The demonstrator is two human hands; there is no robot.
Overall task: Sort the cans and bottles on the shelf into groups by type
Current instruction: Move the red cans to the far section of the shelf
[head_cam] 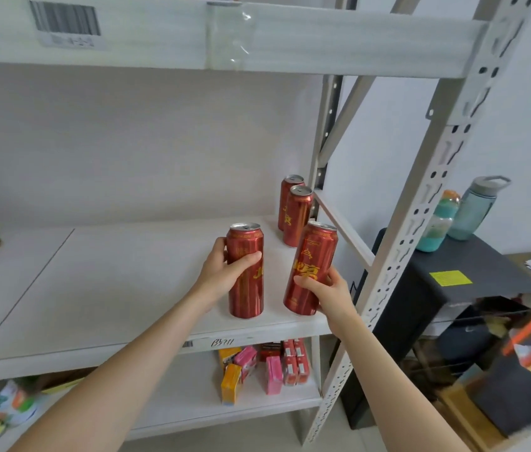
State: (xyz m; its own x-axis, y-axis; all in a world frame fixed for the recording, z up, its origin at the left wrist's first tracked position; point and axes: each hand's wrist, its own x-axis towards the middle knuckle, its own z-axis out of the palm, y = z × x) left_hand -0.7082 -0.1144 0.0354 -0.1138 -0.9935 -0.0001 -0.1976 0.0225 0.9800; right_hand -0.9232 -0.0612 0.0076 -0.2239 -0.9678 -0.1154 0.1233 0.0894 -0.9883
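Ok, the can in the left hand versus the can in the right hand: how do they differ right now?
The left-hand can is upright, seemingly on the shelf; the right-hand can is tilted, top leaning right. The left hand wraps its can at mid-height from the left; the right hand grips low from the right. The right-hand can is nearer the two back cans. Both are the same tall red can with gold print.

2 cans (292,213) back-right on shelf (110,272), 2 more cans (246,272) in front.
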